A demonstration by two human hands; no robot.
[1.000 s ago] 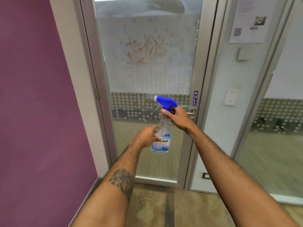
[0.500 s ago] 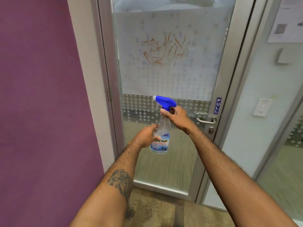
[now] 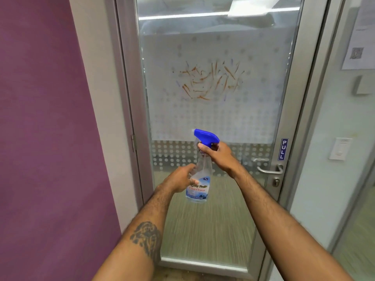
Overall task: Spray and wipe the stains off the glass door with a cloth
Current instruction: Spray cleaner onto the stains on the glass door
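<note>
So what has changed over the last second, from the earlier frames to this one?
The view has swung left and closer: the glass door and its orange stains now sit larger and more central. No grip changed: the right hand still holds the spray bottle at its blue trigger, the left hand its body. Stains untouched.

Spray bottle (image 3: 199, 175) before the glass door (image 3: 213, 220), below its stains (image 3: 209, 82).

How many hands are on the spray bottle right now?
2. The right hand wraps the spray bottle neck under the blue trigger head; the left hand holds its lower body, beside the label.
</note>
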